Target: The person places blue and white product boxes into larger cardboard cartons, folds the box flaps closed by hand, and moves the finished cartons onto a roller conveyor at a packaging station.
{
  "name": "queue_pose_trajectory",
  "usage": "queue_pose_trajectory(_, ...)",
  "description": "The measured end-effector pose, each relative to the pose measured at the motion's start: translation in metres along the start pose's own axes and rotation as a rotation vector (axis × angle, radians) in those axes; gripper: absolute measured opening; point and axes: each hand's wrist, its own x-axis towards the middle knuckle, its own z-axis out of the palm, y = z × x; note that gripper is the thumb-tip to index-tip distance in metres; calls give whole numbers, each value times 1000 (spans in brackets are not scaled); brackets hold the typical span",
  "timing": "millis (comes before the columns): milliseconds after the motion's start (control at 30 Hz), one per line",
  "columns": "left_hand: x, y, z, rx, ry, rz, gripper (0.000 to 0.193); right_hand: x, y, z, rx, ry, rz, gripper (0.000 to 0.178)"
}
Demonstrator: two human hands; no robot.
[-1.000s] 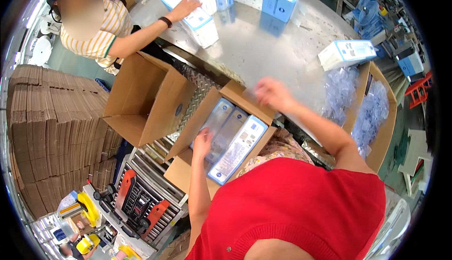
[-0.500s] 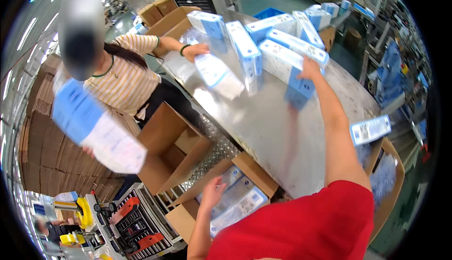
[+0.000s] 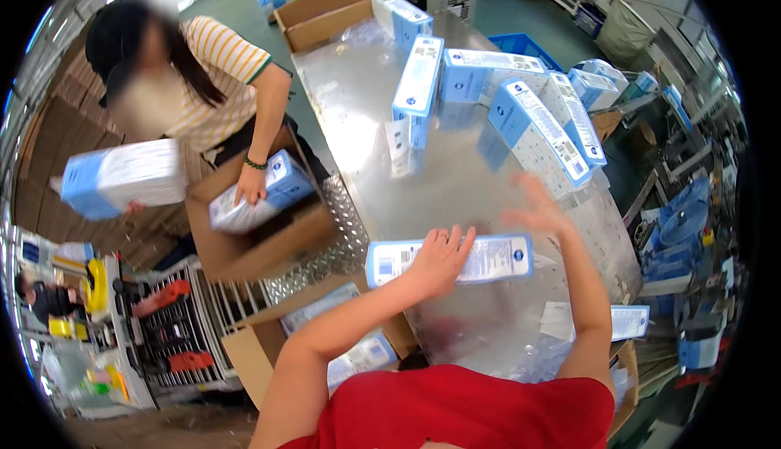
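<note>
My left hand (image 3: 443, 263) lies over a long blue-and-white box (image 3: 500, 257) near the table's front edge, its fingers reaching across the printed upper face and gripping it. To the right and a little beyond, my right hand (image 3: 537, 205) is slightly blurred, fingers apart and holding nothing. The nearest standing box (image 3: 541, 136) leans beyond that hand. Under my left forearm, an open cardboard carton (image 3: 256, 351) holds similar boxes (image 3: 362, 359), partly hidden by the arm.
Several more boxes (image 3: 419, 79) stand along the far side of the metal table (image 3: 358, 136). At left, a co-worker in a striped shirt holds a wrapped box (image 3: 122, 176) and presses another (image 3: 285, 185) into a cardboard carton (image 3: 228, 258). One box (image 3: 630, 321) lies right of my forearm.
A box has come from the far group to the front edge, under my left hand, which left the carton. My right hand has let go. The co-worker's box went from table into carton.
</note>
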Motion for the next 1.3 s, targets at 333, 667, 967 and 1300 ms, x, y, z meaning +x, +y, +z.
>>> queue_pose_trajectory(333,8,-15,19,-205,256,-102,64,93,117,-39,-400,168,680,94)
queue_pose_trajectory(667,-235,-57,-113,-854,668,-259,77,-52,131,30,360,314,239,69)
queue_pose_trajectory(967,-359,-77,56,-250,186,-588,76,-49,-177,53,236,184,-47,66)
queue_pose_trajectory(1300,-394,-36,138,-639,24,-651,44,-27,-317,241,-129,-249,-867,54)
